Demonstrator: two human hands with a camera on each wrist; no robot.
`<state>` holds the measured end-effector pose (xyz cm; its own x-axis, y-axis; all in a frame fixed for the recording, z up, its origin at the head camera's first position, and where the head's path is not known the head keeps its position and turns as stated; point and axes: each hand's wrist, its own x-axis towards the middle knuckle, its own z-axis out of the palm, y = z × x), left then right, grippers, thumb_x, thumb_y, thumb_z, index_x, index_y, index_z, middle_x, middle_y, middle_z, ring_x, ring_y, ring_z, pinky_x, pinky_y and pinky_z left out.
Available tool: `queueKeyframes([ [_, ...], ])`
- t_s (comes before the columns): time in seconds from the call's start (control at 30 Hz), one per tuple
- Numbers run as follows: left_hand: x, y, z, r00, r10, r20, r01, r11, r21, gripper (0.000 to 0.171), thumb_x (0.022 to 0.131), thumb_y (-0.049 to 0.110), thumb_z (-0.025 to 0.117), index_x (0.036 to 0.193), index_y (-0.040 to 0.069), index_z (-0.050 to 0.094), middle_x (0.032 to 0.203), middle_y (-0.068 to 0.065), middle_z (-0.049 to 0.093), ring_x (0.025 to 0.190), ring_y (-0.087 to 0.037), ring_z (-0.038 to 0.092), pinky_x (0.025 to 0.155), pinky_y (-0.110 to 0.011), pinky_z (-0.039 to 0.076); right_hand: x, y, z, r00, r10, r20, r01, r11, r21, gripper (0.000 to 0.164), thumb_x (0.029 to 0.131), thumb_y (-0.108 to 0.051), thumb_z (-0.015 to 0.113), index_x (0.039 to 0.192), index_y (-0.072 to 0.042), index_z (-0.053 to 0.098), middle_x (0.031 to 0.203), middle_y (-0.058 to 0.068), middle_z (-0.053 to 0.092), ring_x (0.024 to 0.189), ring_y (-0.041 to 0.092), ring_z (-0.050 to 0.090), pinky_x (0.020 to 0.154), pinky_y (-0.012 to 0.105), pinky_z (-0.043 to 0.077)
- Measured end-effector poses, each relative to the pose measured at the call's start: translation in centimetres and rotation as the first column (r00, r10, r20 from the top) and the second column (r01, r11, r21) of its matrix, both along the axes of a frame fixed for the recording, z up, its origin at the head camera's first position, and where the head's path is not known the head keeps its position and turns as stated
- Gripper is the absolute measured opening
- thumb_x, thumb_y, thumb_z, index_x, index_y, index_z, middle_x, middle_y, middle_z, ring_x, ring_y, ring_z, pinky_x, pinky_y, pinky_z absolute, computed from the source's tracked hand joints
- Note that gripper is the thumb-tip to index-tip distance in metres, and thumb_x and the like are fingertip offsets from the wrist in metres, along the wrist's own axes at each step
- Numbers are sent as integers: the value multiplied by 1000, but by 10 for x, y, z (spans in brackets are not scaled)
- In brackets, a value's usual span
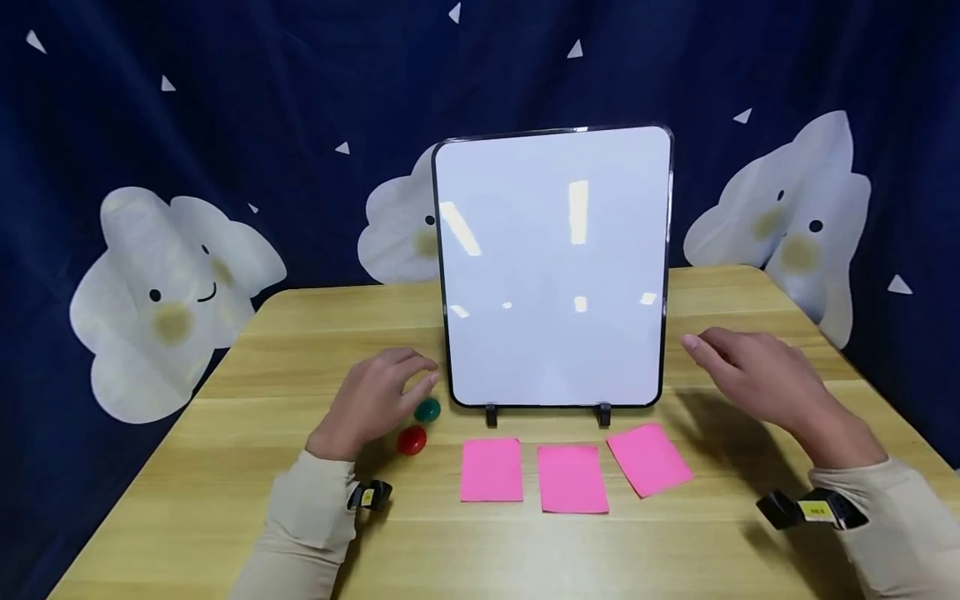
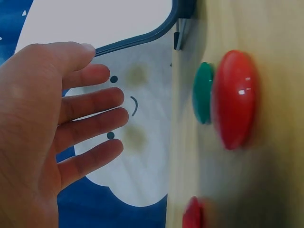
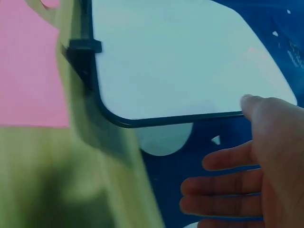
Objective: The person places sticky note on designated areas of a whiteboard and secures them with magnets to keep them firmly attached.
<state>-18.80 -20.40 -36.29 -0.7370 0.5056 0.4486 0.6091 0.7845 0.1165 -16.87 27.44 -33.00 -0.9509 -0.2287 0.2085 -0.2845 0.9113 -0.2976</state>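
Note:
A whiteboard (image 1: pixel 551 267) with a thin black frame stands upright on two small black feet. My left hand (image 1: pixel 378 400) hovers left of its lower corner, fingers relaxed and holding nothing. Close to those fingertips are a glossy green round button-like piece (image 1: pixel 427 410) and a red one (image 1: pixel 412 440). The left wrist view also has a second red piece (image 2: pixel 193 213) at its bottom edge, cut off there. To the right of the board hangs my right hand (image 1: pixel 765 379), apart from the frame and with nothing in it. Its fingers (image 3: pixel 223 185) are loosely extended in the right wrist view.
Three pink sticky notes lie before the board: a left one (image 1: pixel 491 470), a middle one (image 1: pixel 573 479) and a tilted right one (image 1: pixel 650 459). They rest on a wooden table (image 1: pixel 450 550). Behind it hangs a dark blue curtain (image 1: pixel 247 108) with white clouds.

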Motion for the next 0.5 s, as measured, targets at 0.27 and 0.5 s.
queueKeyframes([
  [0.27, 8, 0, -4, 999, 12, 34, -13, 1000, 23, 21, 97, 31, 67, 106, 16, 78, 103, 1, 71, 96, -18, 68, 77, -40, 57, 8, -4, -21, 1000, 14, -6, -15, 967, -256, 43, 108, -38, 42, 84, -17, 70, 78, -3, 67, 74, 16, 62, 62, 29, 44],
  [0.5, 13, 3, -5, 998, 8, 69, -10, 1000, 29, 23, 97, 33, 68, 108, 15, 77, 106, 1, 71, 96, -18, 69, 78, -41, 57, 9, 0, -21, 996, 66, 61, -47, 963, -266, 40, 109, -33, 44, 84, -14, 69, 78, -3, 65, 74, 15, 61, 64, 28, 46],
])
